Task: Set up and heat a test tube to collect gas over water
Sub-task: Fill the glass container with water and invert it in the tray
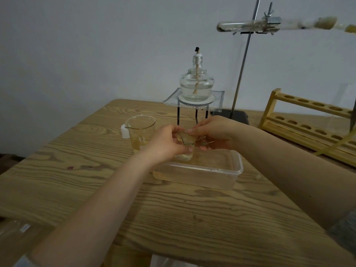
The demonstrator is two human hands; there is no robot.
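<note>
Gripping a small glass bottle (184, 151) from its 9 o'clock side, the left hand (167, 143) kept it above the plastic water tub (200, 170). At the bottle's 1 o'clock, the right hand (213, 134) pinched a glass plate (187, 139) over its mouth.

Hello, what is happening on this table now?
A person is setting up a gas experiment. The left hand holds a small glass jar over the plastic tub of water, and the right hand slides a glass plate onto its mouth. The spirit lamp looks unlit; the test tube sits clamped on the stand.
</note>
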